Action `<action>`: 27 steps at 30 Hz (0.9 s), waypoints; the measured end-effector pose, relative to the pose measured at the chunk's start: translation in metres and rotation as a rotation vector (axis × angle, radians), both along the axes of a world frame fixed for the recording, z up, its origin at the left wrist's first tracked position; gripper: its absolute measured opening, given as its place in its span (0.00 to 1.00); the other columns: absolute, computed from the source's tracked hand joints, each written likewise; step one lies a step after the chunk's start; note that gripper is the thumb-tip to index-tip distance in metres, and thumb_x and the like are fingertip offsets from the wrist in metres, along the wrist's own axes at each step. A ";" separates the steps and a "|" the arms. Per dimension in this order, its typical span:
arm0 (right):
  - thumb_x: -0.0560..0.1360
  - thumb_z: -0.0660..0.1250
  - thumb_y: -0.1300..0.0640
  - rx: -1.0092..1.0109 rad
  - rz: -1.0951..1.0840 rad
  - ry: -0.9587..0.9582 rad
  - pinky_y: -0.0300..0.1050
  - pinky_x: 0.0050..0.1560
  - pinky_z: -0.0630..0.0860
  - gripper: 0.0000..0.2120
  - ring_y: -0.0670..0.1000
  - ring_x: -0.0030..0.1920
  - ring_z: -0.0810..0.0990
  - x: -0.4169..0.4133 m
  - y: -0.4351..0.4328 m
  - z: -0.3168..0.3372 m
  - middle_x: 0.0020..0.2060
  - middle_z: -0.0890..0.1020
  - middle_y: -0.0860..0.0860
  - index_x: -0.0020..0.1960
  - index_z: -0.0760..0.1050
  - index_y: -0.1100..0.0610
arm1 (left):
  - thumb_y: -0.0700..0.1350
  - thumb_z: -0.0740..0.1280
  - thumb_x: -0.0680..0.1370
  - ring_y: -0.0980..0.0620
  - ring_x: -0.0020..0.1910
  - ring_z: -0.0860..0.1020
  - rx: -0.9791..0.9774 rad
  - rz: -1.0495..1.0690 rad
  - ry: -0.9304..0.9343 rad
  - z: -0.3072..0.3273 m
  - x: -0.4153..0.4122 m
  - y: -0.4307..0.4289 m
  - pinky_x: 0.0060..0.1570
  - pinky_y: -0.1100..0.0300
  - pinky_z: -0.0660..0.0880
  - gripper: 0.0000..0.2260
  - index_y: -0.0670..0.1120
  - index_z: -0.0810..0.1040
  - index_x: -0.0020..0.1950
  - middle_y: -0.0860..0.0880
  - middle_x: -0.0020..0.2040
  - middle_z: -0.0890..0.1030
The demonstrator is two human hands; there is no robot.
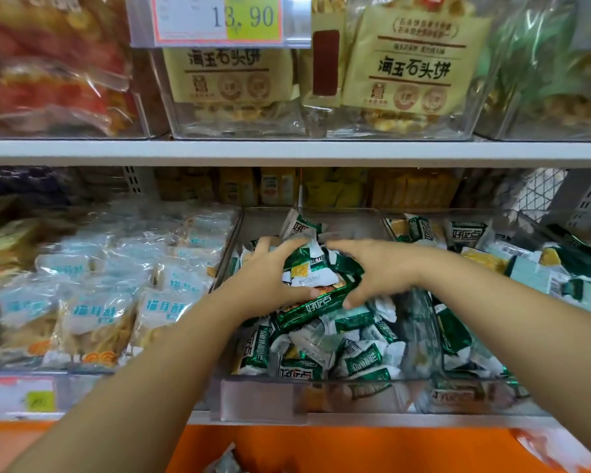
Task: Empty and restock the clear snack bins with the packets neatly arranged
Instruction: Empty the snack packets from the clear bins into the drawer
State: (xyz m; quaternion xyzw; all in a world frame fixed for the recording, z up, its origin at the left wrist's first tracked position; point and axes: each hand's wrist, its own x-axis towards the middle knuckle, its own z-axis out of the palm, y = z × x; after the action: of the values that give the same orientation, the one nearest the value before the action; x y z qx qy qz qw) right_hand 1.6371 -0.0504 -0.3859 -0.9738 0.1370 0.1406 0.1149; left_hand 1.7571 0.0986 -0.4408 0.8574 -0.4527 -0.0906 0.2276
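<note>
Clear snack bin [321,397], middle of three along the front edge of the shelf [423,419], holds green packets [359,360] beyond counting. My left hand [270,278] and right hand [379,271], fingers curled, clasp one bunch [321,278] above its centre.

From my remote feed I see the left hand [270,281] and the right hand [379,271], both bare. The left forearm [151,370] and right forearm [509,319] are bare too, uncovered right to the frame edge. The fingers are too blurred to show nails.
</note>
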 end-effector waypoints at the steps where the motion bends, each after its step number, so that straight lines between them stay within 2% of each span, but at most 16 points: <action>1: 0.70 0.75 0.48 0.000 0.005 0.015 0.41 0.65 0.64 0.50 0.51 0.67 0.67 -0.004 0.003 -0.002 0.77 0.54 0.50 0.78 0.42 0.46 | 0.59 0.72 0.71 0.43 0.66 0.67 0.001 0.000 0.005 0.000 -0.001 0.000 0.63 0.51 0.68 0.36 0.63 0.56 0.74 0.47 0.69 0.59; 4: 0.68 0.76 0.49 -0.005 0.005 -0.019 0.48 0.71 0.62 0.53 0.52 0.73 0.60 -0.014 0.008 -0.010 0.77 0.54 0.49 0.78 0.41 0.44 | 0.57 0.72 0.72 0.44 0.62 0.72 -0.004 -0.020 0.024 -0.001 -0.004 0.000 0.61 0.53 0.71 0.35 0.63 0.58 0.74 0.47 0.69 0.58; 7: 0.68 0.77 0.53 -0.001 -0.028 -0.087 0.50 0.69 0.66 0.51 0.54 0.72 0.62 -0.023 0.013 -0.014 0.75 0.56 0.49 0.77 0.44 0.43 | 0.55 0.71 0.74 0.45 0.63 0.71 -0.001 -0.042 0.022 0.001 -0.009 0.006 0.64 0.53 0.70 0.33 0.62 0.59 0.74 0.48 0.70 0.57; 11: 0.70 0.75 0.56 -0.023 0.000 -0.173 0.49 0.66 0.69 0.45 0.53 0.70 0.63 -0.037 0.021 -0.020 0.73 0.57 0.47 0.76 0.50 0.42 | 0.54 0.69 0.76 0.50 0.63 0.71 -0.026 -0.082 0.028 0.001 -0.021 0.018 0.61 0.62 0.65 0.28 0.61 0.61 0.72 0.51 0.72 0.55; 14: 0.73 0.72 0.55 0.021 0.047 -0.238 0.44 0.65 0.68 0.37 0.49 0.68 0.64 -0.051 0.023 -0.022 0.71 0.59 0.45 0.73 0.55 0.40 | 0.58 0.69 0.74 0.53 0.64 0.69 -0.084 -0.087 0.059 -0.001 -0.029 0.027 0.63 0.61 0.65 0.26 0.61 0.65 0.70 0.54 0.68 0.59; 16: 0.74 0.70 0.54 0.016 0.079 -0.271 0.40 0.63 0.67 0.34 0.44 0.65 0.67 -0.057 0.023 -0.021 0.69 0.62 0.43 0.73 0.57 0.40 | 0.57 0.71 0.72 0.53 0.64 0.69 -0.113 -0.075 0.065 -0.001 -0.031 0.030 0.64 0.59 0.66 0.27 0.61 0.66 0.69 0.54 0.65 0.60; 18: 0.75 0.69 0.54 -0.017 0.088 -0.309 0.37 0.56 0.67 0.32 0.38 0.54 0.70 -0.058 0.020 -0.018 0.64 0.68 0.42 0.73 0.57 0.41 | 0.55 0.73 0.71 0.53 0.61 0.70 -0.091 -0.070 0.058 -0.001 -0.032 0.029 0.62 0.59 0.67 0.29 0.61 0.65 0.69 0.55 0.63 0.58; 20: 0.75 0.68 0.56 -0.072 0.099 -0.333 0.40 0.51 0.71 0.31 0.39 0.47 0.73 -0.055 0.014 -0.013 0.59 0.72 0.42 0.73 0.60 0.41 | 0.55 0.74 0.70 0.53 0.53 0.73 -0.041 -0.079 0.027 -0.002 -0.032 0.026 0.57 0.59 0.70 0.33 0.61 0.62 0.71 0.55 0.64 0.57; 21: 0.75 0.69 0.56 -0.116 0.119 -0.314 0.41 0.50 0.73 0.31 0.41 0.47 0.74 -0.054 0.010 -0.011 0.59 0.72 0.42 0.73 0.61 0.41 | 0.55 0.75 0.70 0.52 0.49 0.74 -0.021 -0.082 -0.004 -0.003 -0.032 0.024 0.53 0.59 0.71 0.34 0.62 0.60 0.71 0.55 0.65 0.56; 22: 0.74 0.70 0.54 -0.162 0.145 -0.274 0.42 0.51 0.72 0.32 0.43 0.49 0.73 -0.054 0.007 -0.009 0.58 0.71 0.41 0.73 0.60 0.41 | 0.54 0.75 0.71 0.51 0.48 0.74 -0.010 -0.080 -0.047 -0.006 -0.032 0.022 0.52 0.59 0.72 0.35 0.61 0.60 0.72 0.55 0.67 0.56; 24: 0.72 0.72 0.50 -0.244 0.184 -0.165 0.39 0.50 0.68 0.37 0.42 0.48 0.68 -0.055 0.000 -0.008 0.60 0.67 0.41 0.74 0.56 0.41 | 0.52 0.73 0.73 0.49 0.53 0.73 -0.027 -0.054 -0.157 -0.012 -0.032 0.018 0.52 0.55 0.75 0.32 0.60 0.60 0.72 0.53 0.69 0.57; 26: 0.70 0.73 0.47 -0.349 0.204 -0.075 0.41 0.52 0.66 0.44 0.42 0.46 0.65 -0.056 -0.002 -0.009 0.68 0.62 0.43 0.76 0.48 0.41 | 0.49 0.71 0.75 0.48 0.57 0.72 -0.056 -0.022 -0.216 -0.016 -0.032 0.017 0.52 0.52 0.76 0.30 0.59 0.61 0.73 0.50 0.69 0.60; 27: 0.70 0.73 0.46 -0.404 0.208 -0.058 0.44 0.57 0.66 0.47 0.43 0.46 0.66 -0.055 -0.002 -0.011 0.71 0.60 0.44 0.76 0.45 0.41 | 0.48 0.70 0.76 0.48 0.57 0.71 -0.064 -0.011 -0.218 -0.017 -0.033 0.016 0.51 0.52 0.77 0.29 0.59 0.61 0.73 0.51 0.69 0.61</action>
State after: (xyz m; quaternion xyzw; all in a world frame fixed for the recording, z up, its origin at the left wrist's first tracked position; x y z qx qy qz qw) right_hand 1.5818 -0.0521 -0.3972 -0.9895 0.0578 0.0931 -0.0938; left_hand 1.7245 0.1151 -0.4574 0.8519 -0.4822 0.0162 0.2039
